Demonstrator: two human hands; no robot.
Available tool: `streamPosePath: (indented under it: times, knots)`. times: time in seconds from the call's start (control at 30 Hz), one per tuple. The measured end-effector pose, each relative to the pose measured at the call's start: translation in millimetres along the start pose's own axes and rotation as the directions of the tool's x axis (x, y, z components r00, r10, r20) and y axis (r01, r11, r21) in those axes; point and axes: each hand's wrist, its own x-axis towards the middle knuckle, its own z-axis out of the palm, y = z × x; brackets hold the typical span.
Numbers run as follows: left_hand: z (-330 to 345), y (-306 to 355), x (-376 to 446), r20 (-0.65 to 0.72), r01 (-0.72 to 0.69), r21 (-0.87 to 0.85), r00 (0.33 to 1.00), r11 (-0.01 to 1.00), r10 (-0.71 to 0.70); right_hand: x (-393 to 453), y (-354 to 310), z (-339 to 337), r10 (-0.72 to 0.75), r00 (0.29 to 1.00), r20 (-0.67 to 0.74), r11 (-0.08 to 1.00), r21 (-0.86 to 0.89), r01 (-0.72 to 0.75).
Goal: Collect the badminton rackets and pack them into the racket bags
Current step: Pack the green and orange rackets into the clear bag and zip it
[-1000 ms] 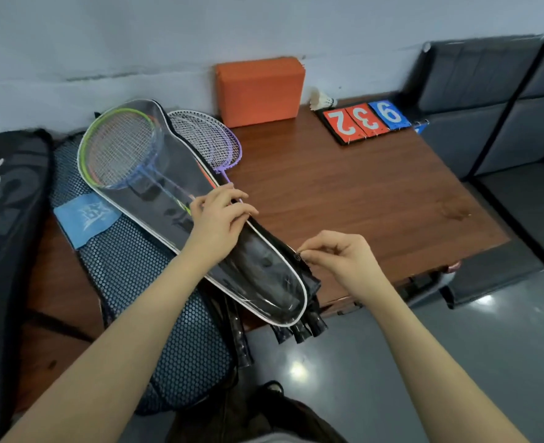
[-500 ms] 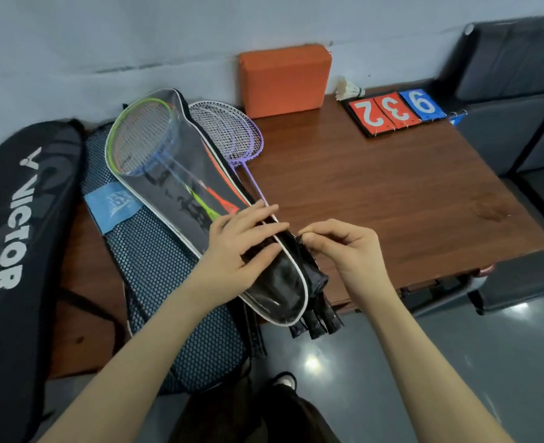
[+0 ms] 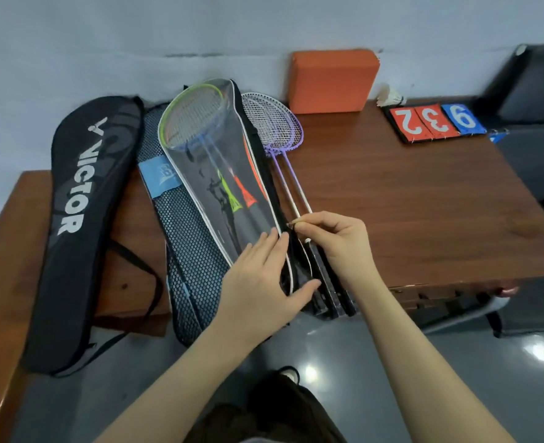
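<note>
A clear-fronted racket bag lies on the brown table with green, blue and orange rackets inside. My left hand presses flat on the bag's lower end. My right hand pinches the bag's zipper pull at its right edge. Two purple rackets lie loose beside the bag, their handles under my right hand. A blue mesh bag lies beneath, and a black Victor bag rests to the left.
An orange block stands against the wall. A shuttlecock and a flip scoreboard lie at the table's far right. Dark seats stand to the right. Grey floor lies below the table's near edge.
My right hand has moved up along the bag's right edge with the zipper pull. My left hand has slid down to the bag's lower end and flattened. The camera view has shifted right.
</note>
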Motion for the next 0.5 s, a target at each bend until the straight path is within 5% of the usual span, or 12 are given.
streamPosePath:
  times: [0.2, 0.37, 0.5]
  knots:
    - [-7.4, -21.5, -25.1, -0.196, -0.038, -0.137, 0.981, 0.990, 0.011, -50.5, 0.2, 4.3, -0.124, 0.991, 0.046, 0.945, -0.300, 0.133]
    - [-3.3, -34.7, -48.3, -0.161, 0.006, -0.166, 0.986, 0.986, -0.033, -83.3, 14.5, 30.1, -0.185, 0.983, -0.004, 0.902, -0.399, 0.168]
    - [0.2, -53.5, -68.0, -0.084, -0.017, -0.123, 0.996, 0.992, 0.007, -101.5, 27.2, 51.6, -0.101, 0.991, -0.089, 0.945, -0.319, 0.068]
